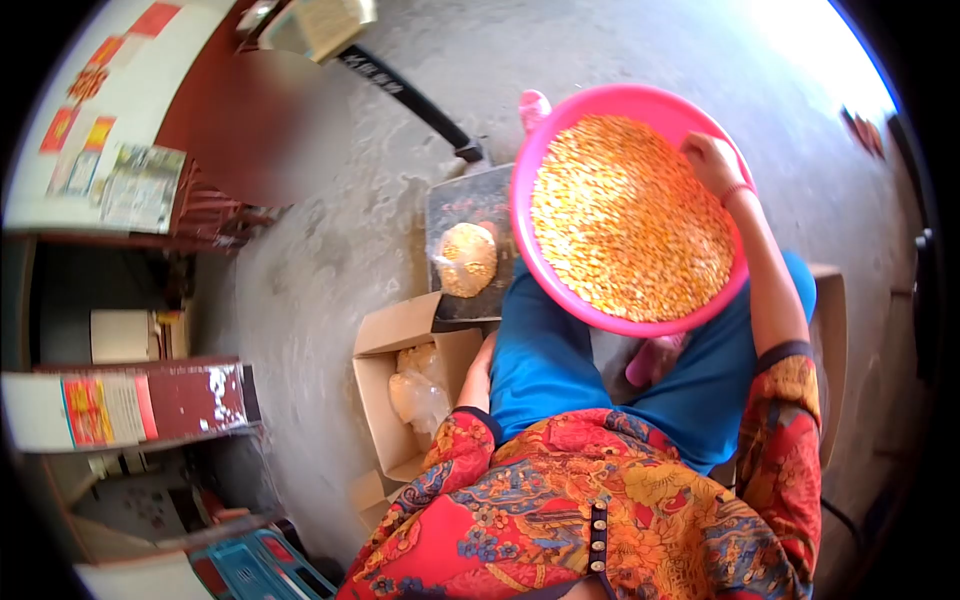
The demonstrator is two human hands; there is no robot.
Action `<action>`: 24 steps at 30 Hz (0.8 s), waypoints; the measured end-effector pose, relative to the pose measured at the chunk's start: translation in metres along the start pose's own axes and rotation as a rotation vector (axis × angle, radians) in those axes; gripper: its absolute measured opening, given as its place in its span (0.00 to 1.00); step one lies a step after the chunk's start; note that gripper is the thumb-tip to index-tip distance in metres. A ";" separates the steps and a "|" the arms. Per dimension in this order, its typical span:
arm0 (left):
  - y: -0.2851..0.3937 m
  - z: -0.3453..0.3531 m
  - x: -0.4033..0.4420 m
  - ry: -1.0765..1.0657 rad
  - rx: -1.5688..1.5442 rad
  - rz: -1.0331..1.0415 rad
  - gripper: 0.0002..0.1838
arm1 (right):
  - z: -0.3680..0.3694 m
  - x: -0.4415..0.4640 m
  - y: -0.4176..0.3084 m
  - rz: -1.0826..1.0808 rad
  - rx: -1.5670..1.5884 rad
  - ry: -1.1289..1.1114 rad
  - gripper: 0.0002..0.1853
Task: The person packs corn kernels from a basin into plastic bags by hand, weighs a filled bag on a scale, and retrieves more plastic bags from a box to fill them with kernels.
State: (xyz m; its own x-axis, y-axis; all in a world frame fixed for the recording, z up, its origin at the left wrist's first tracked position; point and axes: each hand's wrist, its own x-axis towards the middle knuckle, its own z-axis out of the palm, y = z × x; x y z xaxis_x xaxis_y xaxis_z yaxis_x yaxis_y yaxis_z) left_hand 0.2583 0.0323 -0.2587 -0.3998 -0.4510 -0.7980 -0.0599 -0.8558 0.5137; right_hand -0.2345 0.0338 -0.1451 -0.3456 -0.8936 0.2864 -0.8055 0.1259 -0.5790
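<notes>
A large pink basin [521, 215] full of yellow-orange corn kernels [632, 220] rests against my knees. My right hand [708, 160] is over the basin's upper right side, close to the inner wall, with its fingers curled closed. What the fingers hold, if anything, is hidden. Down beside my left thigh is my left hand [481, 372], next to an open cardboard box [385, 390]; its fingers are mostly hidden. Inside that box lie clear plastic bags [418, 398] with pale yellow contents. A filled clear bag [466, 260] sits on the dark platform of a floor scale [455, 205].
The scale's black post [410, 100] leads up to its display head [318, 28]. Another cardboard box [830, 340] stands by my right leg. Shelves [150, 405] line the left side, with a teal case [255, 565] below. Grey concrete floor [310, 330] surrounds me.
</notes>
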 end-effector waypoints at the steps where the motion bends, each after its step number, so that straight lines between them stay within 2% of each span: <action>1: 0.001 -0.007 0.009 0.005 -0.001 0.029 0.19 | 0.003 0.002 0.006 -0.031 0.019 0.053 0.05; 3: 0.004 -0.016 0.027 0.013 0.008 0.097 0.22 | -0.001 -0.001 0.007 -0.089 0.084 0.163 0.04; 5: 0.009 -0.021 0.038 0.025 0.054 0.200 0.25 | -0.014 -0.005 -0.006 -0.006 0.111 0.212 0.03; 7: 0.017 -0.017 0.048 0.018 0.109 0.368 0.23 | -0.020 -0.001 -0.006 -0.007 0.114 0.325 0.06; 9: 0.031 0.008 0.023 0.133 0.375 0.344 0.24 | -0.032 -0.006 -0.006 -0.050 0.016 0.400 0.11; 11: 0.043 0.020 0.023 0.173 0.587 0.450 0.27 | -0.037 -0.006 0.000 -0.065 -0.144 0.484 0.15; 13: 0.031 0.018 0.046 0.393 0.783 0.402 0.30 | -0.029 -0.009 0.026 -0.031 -0.221 0.513 0.16; 14: 0.039 0.030 0.027 0.259 0.694 0.413 0.33 | -0.013 -0.006 0.058 0.155 -0.181 0.334 0.18; 15: 0.028 0.014 0.050 0.275 0.699 0.438 0.34 | -0.001 -0.001 0.073 0.341 -0.137 0.146 0.20; 17: 0.029 0.025 0.032 0.358 0.652 0.460 0.31 | -0.009 -0.002 0.055 0.381 -0.117 0.075 0.21; 19: 0.039 0.032 0.016 0.351 0.638 0.424 0.30 | -0.010 -0.010 0.055 0.438 -0.111 -0.014 0.22; 21: 0.033 0.025 0.024 0.352 0.621 0.422 0.27 | -0.006 -0.011 0.064 0.314 -0.124 0.032 0.24; 24: 0.027 0.020 0.037 0.355 0.698 0.467 0.27 | -0.005 -0.017 0.060 0.340 -0.118 0.040 0.26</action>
State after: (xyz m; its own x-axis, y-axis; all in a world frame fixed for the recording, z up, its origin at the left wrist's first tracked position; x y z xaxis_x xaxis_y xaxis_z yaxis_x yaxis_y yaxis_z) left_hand 0.2239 -0.0026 -0.2685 -0.2239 -0.8636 -0.4517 -0.5486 -0.2714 0.7908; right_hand -0.2797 0.0586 -0.1806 -0.6199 -0.7749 0.1234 -0.6906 0.4641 -0.5547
